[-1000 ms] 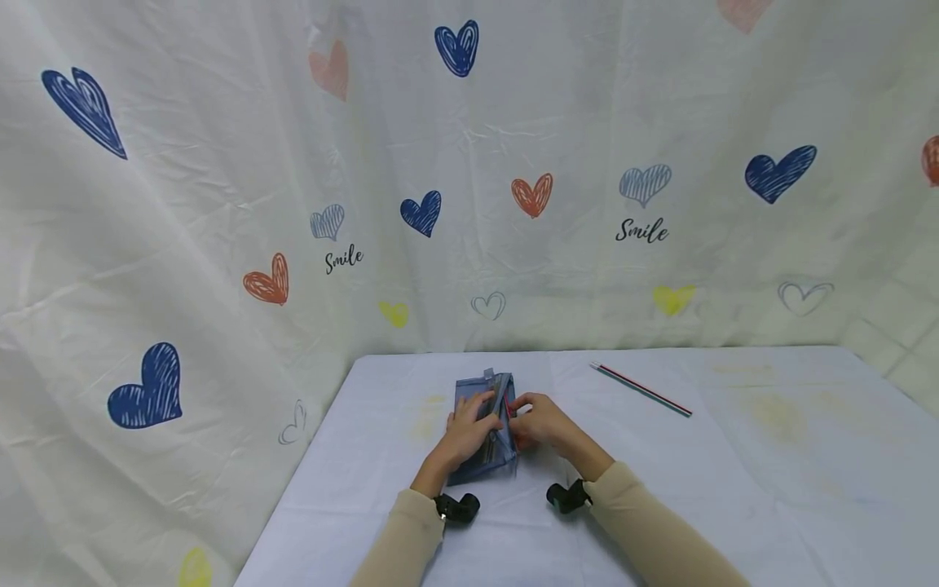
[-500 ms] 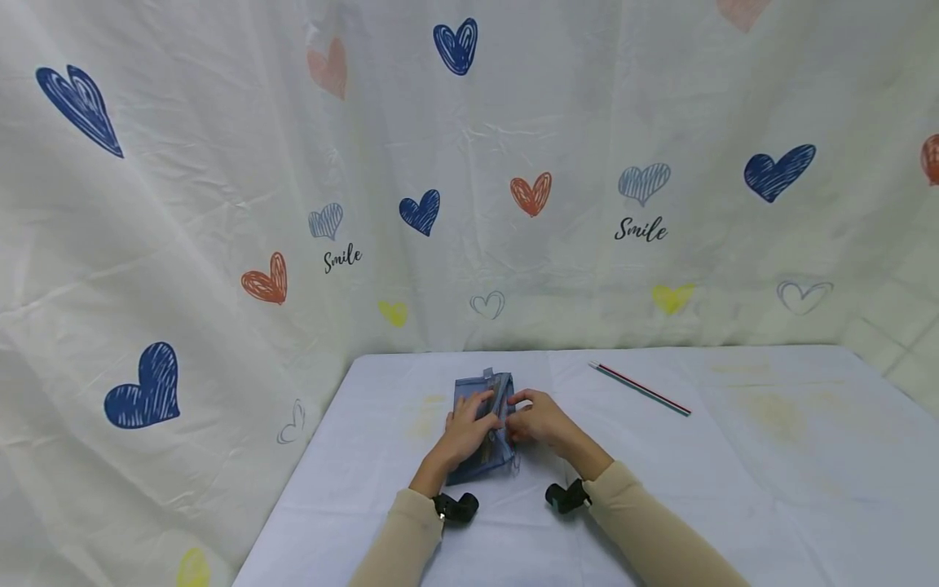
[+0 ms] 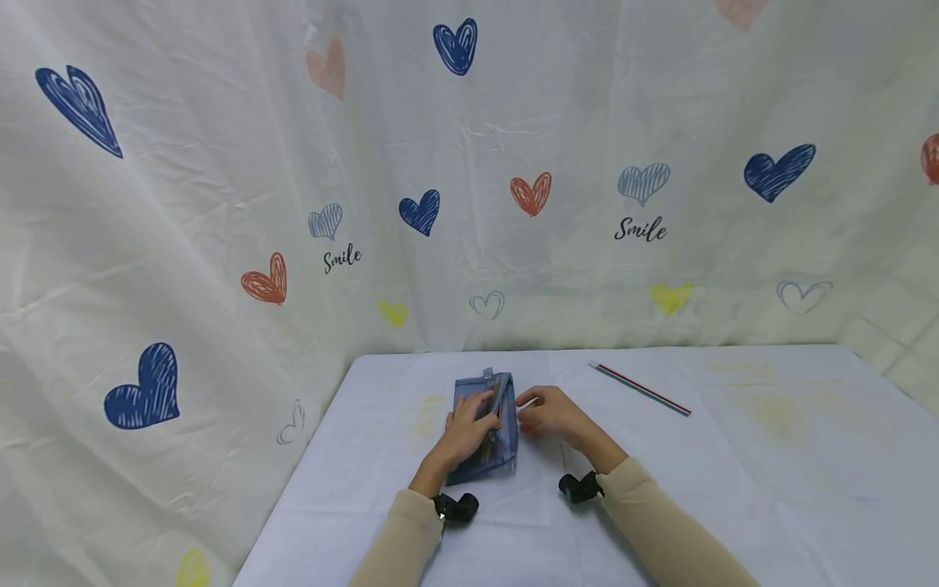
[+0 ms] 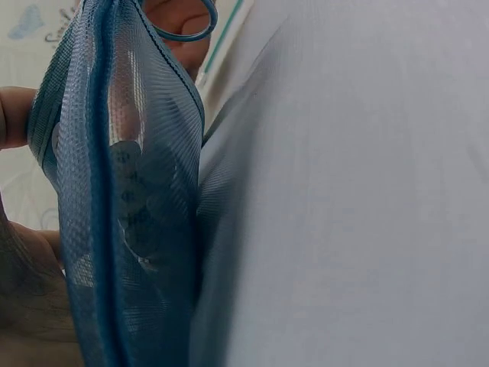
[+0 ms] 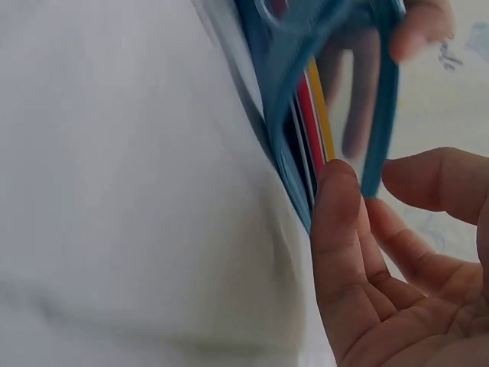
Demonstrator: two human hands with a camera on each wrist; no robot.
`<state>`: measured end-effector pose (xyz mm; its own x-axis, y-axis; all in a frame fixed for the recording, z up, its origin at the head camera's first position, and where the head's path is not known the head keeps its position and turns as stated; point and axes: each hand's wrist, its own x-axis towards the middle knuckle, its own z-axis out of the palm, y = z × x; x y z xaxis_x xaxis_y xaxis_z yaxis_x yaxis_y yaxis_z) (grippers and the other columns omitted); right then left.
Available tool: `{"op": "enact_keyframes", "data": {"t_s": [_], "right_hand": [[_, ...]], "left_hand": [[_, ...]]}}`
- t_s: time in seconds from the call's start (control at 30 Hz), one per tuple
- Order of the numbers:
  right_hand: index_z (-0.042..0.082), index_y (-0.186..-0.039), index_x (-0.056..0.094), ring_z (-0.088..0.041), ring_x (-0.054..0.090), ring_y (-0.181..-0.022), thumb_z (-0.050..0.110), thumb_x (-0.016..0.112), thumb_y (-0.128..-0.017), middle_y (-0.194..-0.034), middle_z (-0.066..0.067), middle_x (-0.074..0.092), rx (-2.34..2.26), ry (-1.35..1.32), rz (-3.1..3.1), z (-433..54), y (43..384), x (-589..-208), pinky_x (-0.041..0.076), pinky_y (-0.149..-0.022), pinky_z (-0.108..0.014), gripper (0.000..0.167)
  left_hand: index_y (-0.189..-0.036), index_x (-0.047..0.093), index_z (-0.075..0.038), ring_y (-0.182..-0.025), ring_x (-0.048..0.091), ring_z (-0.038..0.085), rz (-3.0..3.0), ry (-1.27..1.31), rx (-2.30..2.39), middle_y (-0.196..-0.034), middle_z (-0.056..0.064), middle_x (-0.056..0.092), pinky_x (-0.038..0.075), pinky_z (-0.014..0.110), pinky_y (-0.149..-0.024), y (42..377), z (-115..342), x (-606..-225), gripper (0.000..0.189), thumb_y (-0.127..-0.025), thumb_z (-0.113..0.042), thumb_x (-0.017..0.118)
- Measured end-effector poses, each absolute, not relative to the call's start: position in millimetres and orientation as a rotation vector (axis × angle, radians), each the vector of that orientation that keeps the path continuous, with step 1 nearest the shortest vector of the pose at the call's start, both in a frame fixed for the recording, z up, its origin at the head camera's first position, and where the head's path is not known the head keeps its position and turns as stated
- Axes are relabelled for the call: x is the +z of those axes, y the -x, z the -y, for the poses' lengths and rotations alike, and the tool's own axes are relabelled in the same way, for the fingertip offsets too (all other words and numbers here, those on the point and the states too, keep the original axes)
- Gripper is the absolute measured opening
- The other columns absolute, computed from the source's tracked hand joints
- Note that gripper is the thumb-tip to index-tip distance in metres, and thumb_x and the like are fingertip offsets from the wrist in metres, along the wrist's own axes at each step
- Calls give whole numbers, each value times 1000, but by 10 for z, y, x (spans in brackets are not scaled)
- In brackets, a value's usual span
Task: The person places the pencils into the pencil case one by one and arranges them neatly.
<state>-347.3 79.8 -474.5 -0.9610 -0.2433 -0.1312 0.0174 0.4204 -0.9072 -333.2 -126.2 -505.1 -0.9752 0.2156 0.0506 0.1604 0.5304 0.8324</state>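
A blue mesh pencil case with a zipped opening lies on the white-covered table. My left hand grips its opening edge, with some fingers showing through the mesh in the right wrist view. Red and yellow pencils sit inside, their ends near the mouth. At the case's right side is my right hand, fingers loosely bent. In the right wrist view its thumb overlaps the pencil ends; whether it touches them I cannot tell. Through the mesh in the left wrist view, a pale printed shape is unclear.
Two pencils, one dark red and one green, lie slantwise on the table to the right of the case. A white curtain printed with hearts hangs behind the table.
A red pencil between my right hand and the case has gone into the case. The right hand has then drawn back slightly to the right. My left hand stays in place.
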Motion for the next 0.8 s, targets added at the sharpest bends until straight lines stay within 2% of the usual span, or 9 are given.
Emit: {"op": "enact_keyframes", "data": {"t_s": [0.27,0.53,0.8], "right_hand": [[-3,-127,61,-18,68,-79,15,63,-97,-101,-14,68,-1428,145,-2594,-1314,3623,-4704,60,-71,-29,35],[-3,-124,62,-18,67,-75,14,64,-95,-96,-12,69,-1193,310,-2841,-1846,3685,-4647,53,-64,-30,33],[-1,-119,66,-21,62,-81,12,63,-91,-98,-14,69,-985,350,-3004,-2237,3670,-4643,49,-67,-31,31]], "left_hand": [[-155,45,-22,-160,2,42,-2686,-342,1457,-167,12,33,-3,68,-123,3327,1272,-5056,71,-87,-39,59],[-154,46,-18,-158,3,48,-2695,-367,1482,-166,18,32,-4,71,-121,3322,1264,-5057,71,-87,-38,57],[-155,45,-22,-160,1,42,-2676,-356,1473,-168,14,31,-4,69,-123,3318,1272,-5060,71,-87,-40,58]]}}
